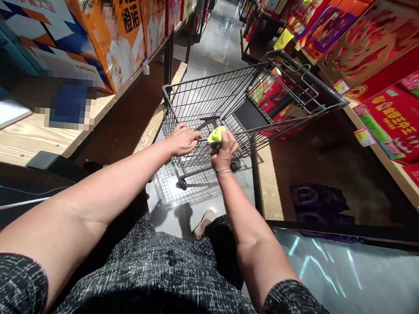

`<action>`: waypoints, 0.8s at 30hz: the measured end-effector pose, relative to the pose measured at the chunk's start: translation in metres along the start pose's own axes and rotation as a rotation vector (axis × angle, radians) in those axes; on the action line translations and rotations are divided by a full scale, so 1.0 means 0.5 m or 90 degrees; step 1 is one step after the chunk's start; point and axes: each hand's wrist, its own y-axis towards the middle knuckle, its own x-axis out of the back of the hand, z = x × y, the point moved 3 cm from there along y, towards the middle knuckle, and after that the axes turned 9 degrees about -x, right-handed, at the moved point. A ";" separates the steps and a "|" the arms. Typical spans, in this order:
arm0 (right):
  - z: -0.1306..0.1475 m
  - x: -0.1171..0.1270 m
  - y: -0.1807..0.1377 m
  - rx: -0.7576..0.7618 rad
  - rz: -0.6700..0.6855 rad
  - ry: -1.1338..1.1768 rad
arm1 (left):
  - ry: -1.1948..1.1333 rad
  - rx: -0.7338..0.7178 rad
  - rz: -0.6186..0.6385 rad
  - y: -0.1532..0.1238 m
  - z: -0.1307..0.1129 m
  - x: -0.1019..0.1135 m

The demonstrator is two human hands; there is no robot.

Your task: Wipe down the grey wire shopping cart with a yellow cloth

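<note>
Both arms stretch forward, elbows nearly straight. The left hand curls closed over the near rim of the black wire shopping cart. At its three o'clock, the right hand fists a crumpled yellow-green cloth.

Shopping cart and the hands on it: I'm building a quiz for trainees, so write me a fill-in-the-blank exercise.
The right hand clutches a ____ cloth against the shopping cart at its near rim.
The left hand grips that rim bare, without a ____ under it.
A thin bracelet circles the ____ wrist.
Missing words: yellow; cloth; right.
</note>
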 end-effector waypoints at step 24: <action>-0.051 -0.005 0.047 0.191 -0.198 -0.111 | -0.142 0.005 -0.020 0.006 0.121 0.018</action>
